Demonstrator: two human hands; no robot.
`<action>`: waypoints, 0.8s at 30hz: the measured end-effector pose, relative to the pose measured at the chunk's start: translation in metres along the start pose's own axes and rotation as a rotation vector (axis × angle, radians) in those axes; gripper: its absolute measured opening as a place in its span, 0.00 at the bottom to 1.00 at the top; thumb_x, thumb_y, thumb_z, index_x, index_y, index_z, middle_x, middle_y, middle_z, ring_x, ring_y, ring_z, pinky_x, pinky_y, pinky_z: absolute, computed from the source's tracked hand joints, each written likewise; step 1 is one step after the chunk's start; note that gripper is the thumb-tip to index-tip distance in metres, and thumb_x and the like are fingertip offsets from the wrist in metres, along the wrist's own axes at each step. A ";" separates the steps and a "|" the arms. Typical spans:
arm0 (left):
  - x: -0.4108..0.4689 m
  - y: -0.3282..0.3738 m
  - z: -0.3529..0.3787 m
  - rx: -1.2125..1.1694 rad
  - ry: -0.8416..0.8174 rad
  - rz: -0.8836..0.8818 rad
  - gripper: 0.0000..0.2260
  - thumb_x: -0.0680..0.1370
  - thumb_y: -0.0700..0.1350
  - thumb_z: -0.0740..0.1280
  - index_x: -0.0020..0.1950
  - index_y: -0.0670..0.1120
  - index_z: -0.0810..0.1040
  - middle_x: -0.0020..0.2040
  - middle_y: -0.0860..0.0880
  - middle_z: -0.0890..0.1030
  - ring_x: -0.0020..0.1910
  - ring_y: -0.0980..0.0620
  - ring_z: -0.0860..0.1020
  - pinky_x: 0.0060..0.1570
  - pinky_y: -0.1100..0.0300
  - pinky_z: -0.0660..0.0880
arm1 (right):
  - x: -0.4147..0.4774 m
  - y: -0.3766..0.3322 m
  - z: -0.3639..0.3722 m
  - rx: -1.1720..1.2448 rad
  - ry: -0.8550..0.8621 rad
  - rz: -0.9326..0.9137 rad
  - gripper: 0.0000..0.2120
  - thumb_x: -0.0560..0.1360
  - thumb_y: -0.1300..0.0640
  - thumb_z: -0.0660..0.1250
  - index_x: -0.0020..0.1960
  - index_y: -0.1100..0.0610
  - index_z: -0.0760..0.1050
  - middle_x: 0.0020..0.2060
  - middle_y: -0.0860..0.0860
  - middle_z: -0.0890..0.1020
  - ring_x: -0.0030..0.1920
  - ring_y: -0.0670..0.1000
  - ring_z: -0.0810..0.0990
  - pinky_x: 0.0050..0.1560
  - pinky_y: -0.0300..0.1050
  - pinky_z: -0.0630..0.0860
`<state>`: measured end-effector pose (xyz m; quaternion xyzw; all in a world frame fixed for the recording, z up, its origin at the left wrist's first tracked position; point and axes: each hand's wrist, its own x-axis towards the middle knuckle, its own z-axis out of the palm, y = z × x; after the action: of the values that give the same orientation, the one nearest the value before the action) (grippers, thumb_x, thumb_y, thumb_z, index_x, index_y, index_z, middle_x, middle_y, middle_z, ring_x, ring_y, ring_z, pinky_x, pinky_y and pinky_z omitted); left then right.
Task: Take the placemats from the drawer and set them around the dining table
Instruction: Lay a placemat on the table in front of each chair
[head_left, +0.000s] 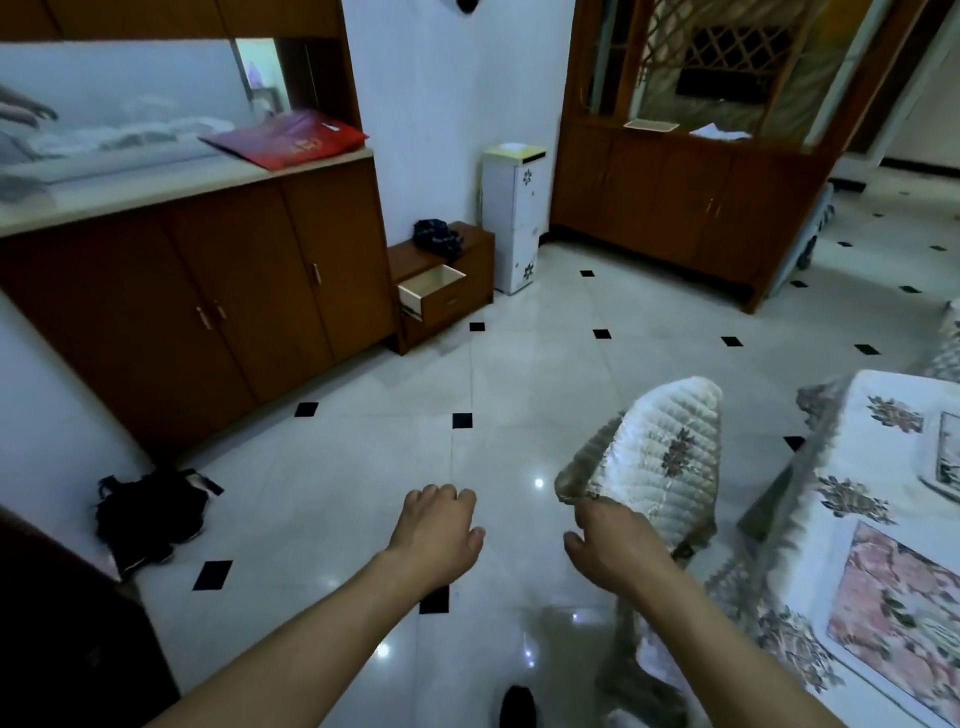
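The small wooden cabinet's top drawer (432, 289) stands pulled open across the room, and its visible inside looks bare. At the right, the dining table (852, 499) wears a white floral cloth. On it lie a pink floral placemat (896, 621) and the edge of a second placemat (946, 457). My left hand (437, 530) hovers over the floor with its fingers curled and nothing in it. My right hand (605, 540) has its fingers curled on the near corner of a chair back (660, 452) covered in quilted white fabric, beside the table.
A long brown sideboard (208, 301) with a red bag (291, 137) on top lines the left wall. A black bag (150, 517) lies on the tiled floor at the left. A white floor unit (514, 218) and a wooden display cabinet (691, 208) stand at the back.
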<state>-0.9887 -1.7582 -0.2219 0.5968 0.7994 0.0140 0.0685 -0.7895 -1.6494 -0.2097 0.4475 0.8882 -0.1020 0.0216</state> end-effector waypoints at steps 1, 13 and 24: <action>0.016 -0.006 -0.003 0.005 0.002 -0.008 0.15 0.78 0.55 0.58 0.56 0.46 0.73 0.53 0.45 0.77 0.54 0.44 0.73 0.57 0.51 0.68 | 0.021 0.000 0.000 0.015 -0.002 -0.006 0.14 0.74 0.46 0.60 0.51 0.54 0.74 0.47 0.53 0.80 0.46 0.56 0.80 0.49 0.50 0.77; 0.213 -0.078 -0.035 0.037 -0.025 -0.167 0.16 0.78 0.56 0.59 0.57 0.47 0.74 0.54 0.46 0.78 0.54 0.45 0.74 0.56 0.51 0.69 | 0.258 0.010 -0.026 0.046 -0.049 -0.086 0.10 0.76 0.49 0.59 0.46 0.56 0.68 0.40 0.52 0.72 0.40 0.56 0.74 0.40 0.45 0.67; 0.422 -0.141 -0.049 0.040 -0.038 -0.034 0.15 0.78 0.56 0.59 0.57 0.47 0.74 0.54 0.47 0.78 0.54 0.45 0.74 0.56 0.52 0.68 | 0.438 0.029 -0.041 0.047 -0.056 0.095 0.11 0.76 0.49 0.59 0.49 0.56 0.72 0.46 0.52 0.77 0.46 0.55 0.78 0.44 0.46 0.72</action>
<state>-1.2469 -1.3922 -0.2272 0.5846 0.8080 -0.0146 0.0721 -1.0267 -1.2783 -0.2311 0.4866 0.8623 -0.1342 0.0409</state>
